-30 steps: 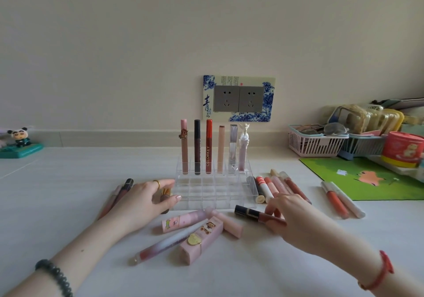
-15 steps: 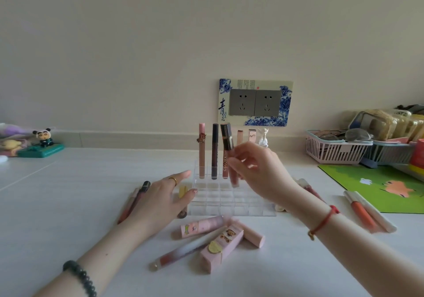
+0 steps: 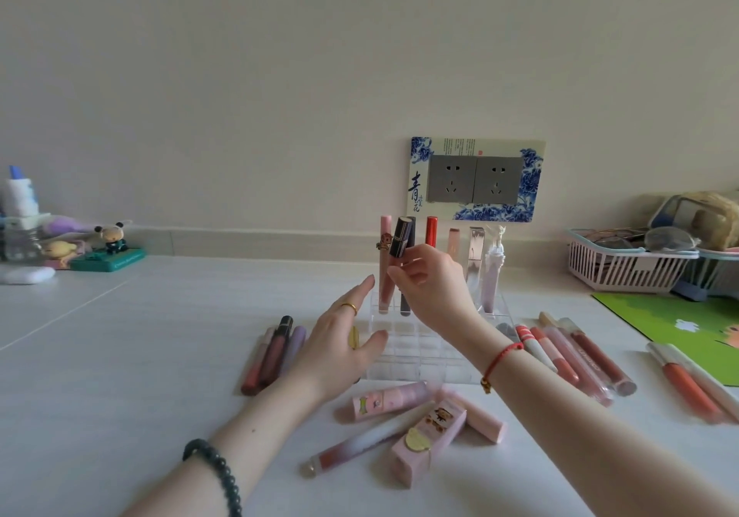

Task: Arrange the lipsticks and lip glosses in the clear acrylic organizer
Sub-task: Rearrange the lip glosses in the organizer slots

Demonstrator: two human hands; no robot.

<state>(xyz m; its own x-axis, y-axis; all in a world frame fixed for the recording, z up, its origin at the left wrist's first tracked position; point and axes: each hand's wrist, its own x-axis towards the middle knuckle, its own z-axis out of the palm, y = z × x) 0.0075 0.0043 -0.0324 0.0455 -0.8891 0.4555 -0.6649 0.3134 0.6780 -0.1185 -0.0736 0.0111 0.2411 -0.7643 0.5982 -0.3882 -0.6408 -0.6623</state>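
While the left hand (image 3: 340, 350) lies with fingers spread at the left edge of the organizer (image 3: 420, 370), its front rows are open and only the back row holds upright tubes (image 3: 431, 230). Loose tubes (image 3: 276, 352) lie on the worktop (image 3: 140, 356) near its left, front and right edges. The right hand (image 3: 434, 290) pinches a dark-capped gloss (image 3: 401, 236) in its fingers (image 3: 404, 272), tilted left, above the back row.

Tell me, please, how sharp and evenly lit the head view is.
Head view: soft, even light, only faint shadows beneath the loose lip tubes; the clear organizer nearly vanishes against the pale table; the right hand and its dark-capped lip gloss look slightly smeared.
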